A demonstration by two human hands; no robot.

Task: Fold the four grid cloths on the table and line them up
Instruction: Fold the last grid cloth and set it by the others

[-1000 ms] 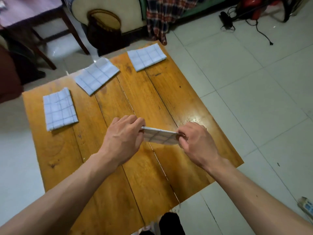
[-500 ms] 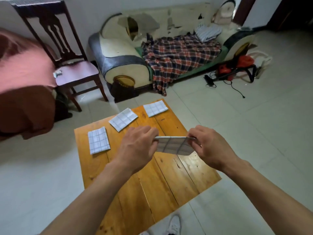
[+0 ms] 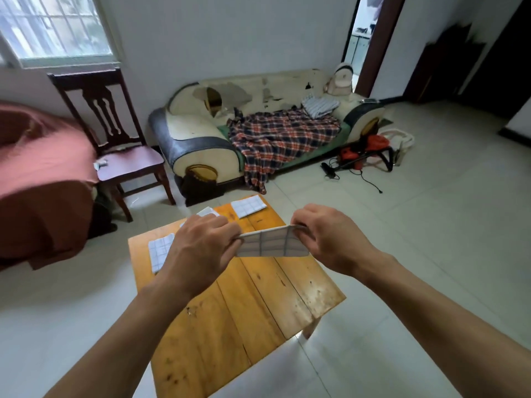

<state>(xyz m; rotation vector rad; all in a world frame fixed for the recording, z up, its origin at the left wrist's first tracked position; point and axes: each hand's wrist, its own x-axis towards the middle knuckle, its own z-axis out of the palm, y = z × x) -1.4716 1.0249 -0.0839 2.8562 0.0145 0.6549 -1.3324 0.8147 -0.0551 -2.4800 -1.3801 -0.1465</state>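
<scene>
One folded grid cloth (image 3: 271, 242) is held in the air at frame centre, pinched at its ends by the left hand (image 3: 201, 248) and right hand (image 3: 324, 239).
Three folded cloths (image 3: 248, 206) are seen on the table (image 3: 258, 297) beyond; if either pinch is loosened, the fold could be lost, or the line spoiled.

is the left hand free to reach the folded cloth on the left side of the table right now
Probably not as things stand. The left hand pinches one end of the held cloth, shared with the right hand. The left cloth lies close below it on the table, nothing between, so letting go would free it.
</scene>
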